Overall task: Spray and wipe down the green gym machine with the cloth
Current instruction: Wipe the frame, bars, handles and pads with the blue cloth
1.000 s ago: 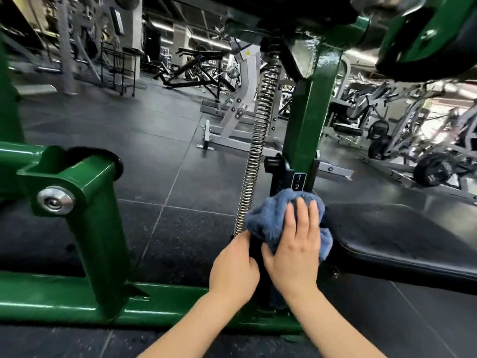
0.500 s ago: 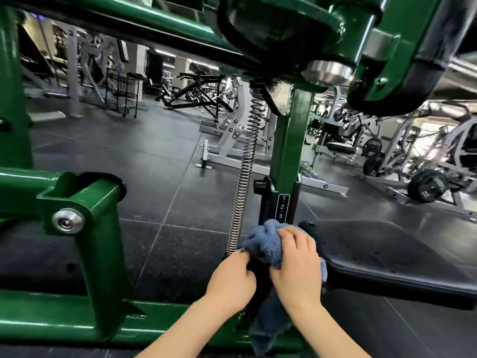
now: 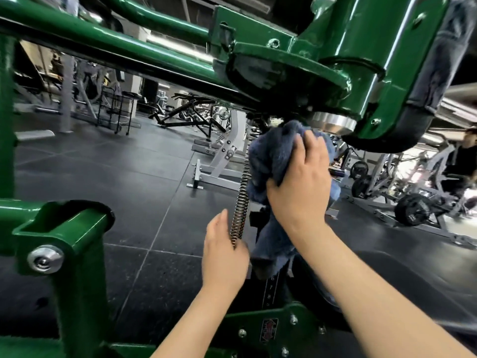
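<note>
The green gym machine [image 3: 335, 47] fills the top and left of the head view, with a green post at lower left and a base plate at the bottom. My right hand [image 3: 300, 187] grips a blue cloth [image 3: 273, 156] wrapped round the upright post, high up just under the green pivot housing. The cloth's tail hangs down below that hand. My left hand [image 3: 223, 257] is lower, at the bottom of the coil spring [image 3: 241, 200] beside the post; its fingers are hidden behind it. No spray bottle shows.
A black seat pad [image 3: 413, 275] lies at lower right. Grey benches [image 3: 219, 164] and weight plates [image 3: 413, 208] stand behind on the dark rubber floor. A person [image 3: 462, 161] is at far right. Green frame tubes cross close overhead.
My right hand slid the cloth up the post, from beside the seat to just under the pivot housing. My left hand stayed low by the spring. The view tilted upward.
</note>
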The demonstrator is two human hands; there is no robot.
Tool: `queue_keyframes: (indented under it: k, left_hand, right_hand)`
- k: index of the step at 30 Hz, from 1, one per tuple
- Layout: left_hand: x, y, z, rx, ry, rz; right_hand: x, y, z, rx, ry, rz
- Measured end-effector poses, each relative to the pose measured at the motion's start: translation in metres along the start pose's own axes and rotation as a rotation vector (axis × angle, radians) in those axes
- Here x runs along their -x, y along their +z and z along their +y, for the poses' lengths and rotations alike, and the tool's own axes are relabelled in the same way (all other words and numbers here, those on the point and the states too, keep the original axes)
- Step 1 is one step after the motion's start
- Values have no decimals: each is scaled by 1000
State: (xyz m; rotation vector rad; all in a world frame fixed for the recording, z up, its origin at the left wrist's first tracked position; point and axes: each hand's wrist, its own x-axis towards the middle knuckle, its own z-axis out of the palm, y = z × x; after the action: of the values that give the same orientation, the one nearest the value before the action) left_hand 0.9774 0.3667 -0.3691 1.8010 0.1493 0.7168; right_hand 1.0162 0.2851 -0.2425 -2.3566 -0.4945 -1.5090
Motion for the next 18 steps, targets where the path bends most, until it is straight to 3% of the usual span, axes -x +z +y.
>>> queue_keyframes:
  k: [7,12,14,16,18]
  left_hand:
    - [8,3,-23,35,-97,-224]
    - [13,-10,-18,-12,-117,-273]
    - [14,-11,-16,-6,-97,-271]
    - [12,-9,-14,-5,-61,-241]
    - [10,-4,-15,-6,-17,-216]
  right_hand:
    - [115,34,37,178,-86,-132]
    - [188,32,59,149,-136,-428]
    - [181,23,66,0,-73,-311]
    - [151,13,62,-186,150,-91]
    - [111,3,49,-305,266,-25]
